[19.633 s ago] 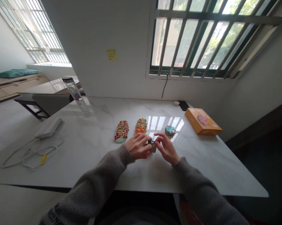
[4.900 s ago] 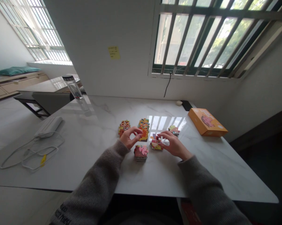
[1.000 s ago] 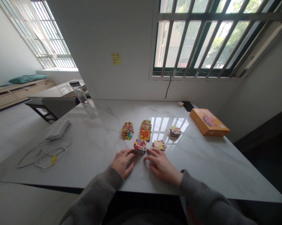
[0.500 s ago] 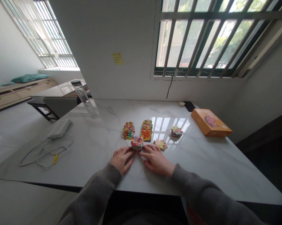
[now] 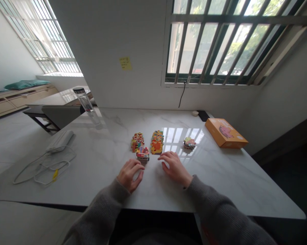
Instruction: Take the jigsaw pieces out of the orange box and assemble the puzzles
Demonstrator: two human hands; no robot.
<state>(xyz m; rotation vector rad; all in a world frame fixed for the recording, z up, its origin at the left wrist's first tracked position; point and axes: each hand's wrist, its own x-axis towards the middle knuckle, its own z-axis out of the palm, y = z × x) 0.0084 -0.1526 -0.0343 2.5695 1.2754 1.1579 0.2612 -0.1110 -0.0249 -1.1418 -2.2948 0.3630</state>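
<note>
A small stack of jigsaw puzzle pieces [image 5: 142,156] sits on the table in front of my left hand [image 5: 131,174]. My left hand's fingertips are at or beside the stack's near edge, the thumb apart and nothing held. My right hand [image 5: 175,167] is to the right, fingers bent and spread, with nothing visible in it. Behind the stack are two columns of overlapping puzzle pieces, a reddish left column [image 5: 137,142] and an orange right column [image 5: 157,143]. Beyond my right hand sits another stack of pieces [image 5: 189,143].
An orange box [image 5: 226,133] lies on the marble-patterned table [image 5: 112,136] at right, with a dark phone-like slab [image 5: 203,115] behind it. On the left are a clear bottle [image 5: 84,100], a pale device [image 5: 61,141] and its looped white cable [image 5: 45,167].
My hands have moved apart. My right hand has left the near stack and shifted right, where a loose piece lay; that piece no longer shows. The view has turned slightly.
</note>
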